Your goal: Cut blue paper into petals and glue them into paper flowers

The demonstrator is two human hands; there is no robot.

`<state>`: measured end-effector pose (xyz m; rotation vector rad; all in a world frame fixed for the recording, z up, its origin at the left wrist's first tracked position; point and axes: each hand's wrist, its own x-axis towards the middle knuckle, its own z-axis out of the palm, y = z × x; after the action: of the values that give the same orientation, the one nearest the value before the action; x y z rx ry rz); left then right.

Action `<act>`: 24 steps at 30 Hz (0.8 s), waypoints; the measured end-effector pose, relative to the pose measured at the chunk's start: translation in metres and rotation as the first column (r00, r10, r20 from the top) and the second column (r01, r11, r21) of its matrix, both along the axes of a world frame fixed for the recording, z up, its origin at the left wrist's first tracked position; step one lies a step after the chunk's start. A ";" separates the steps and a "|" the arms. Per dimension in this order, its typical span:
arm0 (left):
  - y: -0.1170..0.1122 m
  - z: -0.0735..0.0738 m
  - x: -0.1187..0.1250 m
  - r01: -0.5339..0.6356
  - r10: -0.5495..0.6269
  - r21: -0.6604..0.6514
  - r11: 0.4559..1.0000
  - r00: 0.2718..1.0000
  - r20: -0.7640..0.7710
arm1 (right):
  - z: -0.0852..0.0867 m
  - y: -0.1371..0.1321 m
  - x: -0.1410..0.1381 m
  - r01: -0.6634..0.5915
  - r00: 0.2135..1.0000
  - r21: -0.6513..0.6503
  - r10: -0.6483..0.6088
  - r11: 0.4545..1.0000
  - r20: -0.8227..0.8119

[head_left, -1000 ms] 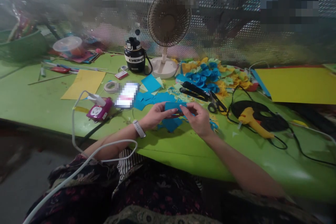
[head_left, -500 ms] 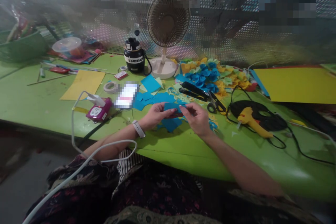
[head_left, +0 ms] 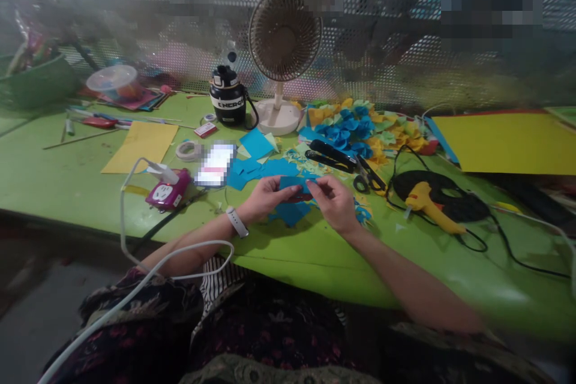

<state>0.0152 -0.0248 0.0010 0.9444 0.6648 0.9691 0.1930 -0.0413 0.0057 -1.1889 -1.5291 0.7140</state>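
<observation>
Between both hands is a small piece of blue paper (head_left: pixel 291 182), held above the table near its front edge. My left hand (head_left: pixel 266 197) pinches its left side, thumb in front. The fingers of my right hand (head_left: pixel 335 199) are closed on its right end. Under and behind the hands lie loose blue paper pieces (head_left: pixel 292 213) and small scraps. A black stapler (head_left: pixel 330 155) and black-handled scissors (head_left: pixel 366 179) lie just beyond my right hand. Behind them sits a heap of blue, yellow and pale green paper petals (head_left: pixel 348 129).
A yellow glue gun (head_left: pixel 434 209) with its cord rests at right, near yellow sheets (head_left: pixel 508 144). On the left are a purple power socket (head_left: pixel 167 190) with a white cable (head_left: pixel 135 288), a phone (head_left: pixel 216 165) and a tape roll (head_left: pixel 189 150). A fan (head_left: pixel 284 36) and black bottle (head_left: pixel 227 99) stand behind.
The view has shifted very slightly. Both hands keep hold of the blue paper in nearly the same place.
</observation>
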 end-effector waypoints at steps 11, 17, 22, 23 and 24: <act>0.002 -0.003 0.000 -0.052 0.055 0.064 0.997 0.997 -0.052 | -0.007 0.007 0.004 -0.099 0.990 -0.214 0.074 0.972 -0.120; 0.003 -0.003 -0.002 -0.045 0.051 0.067 0.997 0.993 -0.102 | 0.000 0.006 0.004 -0.034 0.998 -0.018 0.035 0.999 0.053; 0.006 0.001 -0.009 0.010 0.000 0.059 0.998 0.987 -0.160 | 0.003 0.008 0.008 -0.047 0.999 -0.042 0.047 0.998 0.010; 0.007 0.002 -0.009 0.012 -0.001 0.066 0.998 0.987 -0.159 | 0.003 0.009 0.008 -0.064 0.998 -0.068 0.063 0.996 -0.018; 0.007 0.003 -0.009 0.010 0.002 0.074 0.997 0.987 -0.158 | 0.003 0.009 0.009 -0.087 0.995 -0.101 0.082 0.991 -0.053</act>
<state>0.0059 -0.0180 0.0040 1.0965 0.7639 0.9272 0.2016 -0.0320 0.0083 -1.1802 -1.5247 0.8816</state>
